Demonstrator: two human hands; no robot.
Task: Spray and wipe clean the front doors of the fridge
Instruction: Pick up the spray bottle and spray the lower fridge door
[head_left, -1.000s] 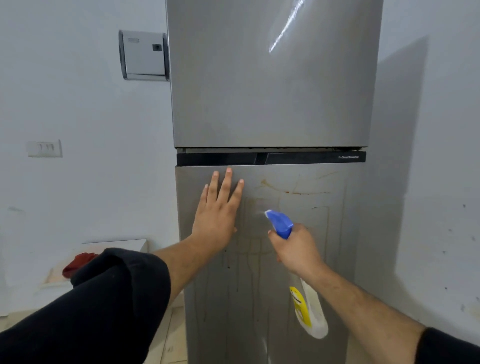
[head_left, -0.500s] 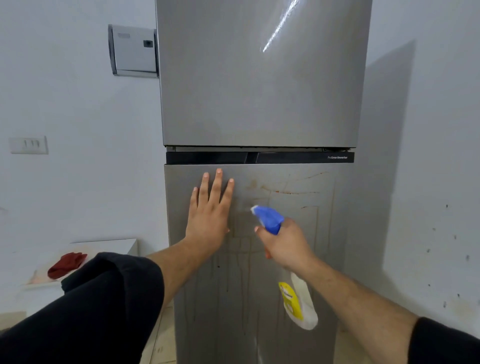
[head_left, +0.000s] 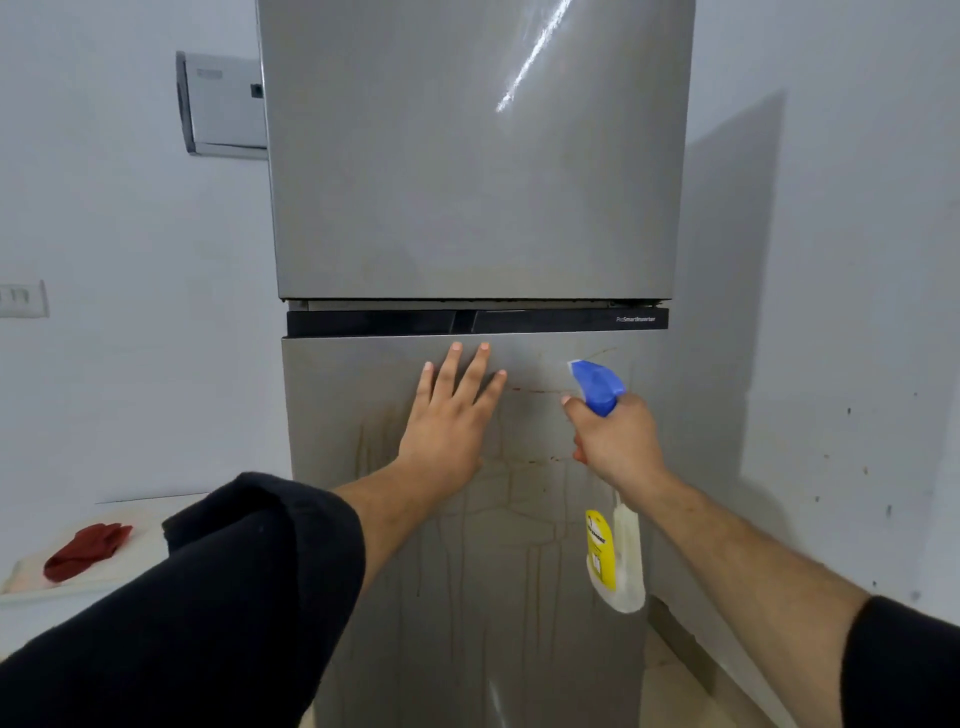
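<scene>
The fridge's lower door (head_left: 332, 415) is standing straight ahead, streaked with brown runs (head_left: 467, 519) and carrying a thin brown line (head_left: 535, 389) across its top, while the upper door (head_left: 467, 156) above the black band (head_left: 467, 322) is looking clean. The bottle (head_left: 615, 556) is hanging in front of the right part of the lower door. Its long axis is running nearly up and down, with the blue head on top and the pale body with its yellow label dropping below the hand. The nozzle (head_left: 575, 365) is pointing far and a little left, at the door's top right area. Over the last second the bottle has been travelling up and to the right across this door. I judge that spraying is now reaching the brown line near the top and that wiping is not yet starting. The right hand (head_left: 618, 441) is wrapping the bottle's neck with a forefinger out by the trigger. Whether it is squeezing cannot be told. The left hand (head_left: 447, 426) has also been sliding up and toward the middle. It is lying flat on the door, fingers straight and slightly fanned, tips just under the band. Far to the left, a red cloth (head_left: 85, 548) is lying on a white ledge (head_left: 31, 597), well apart from both hands. A grey box (head_left: 223, 104) is sitting on the wall beside the upper door.
</scene>
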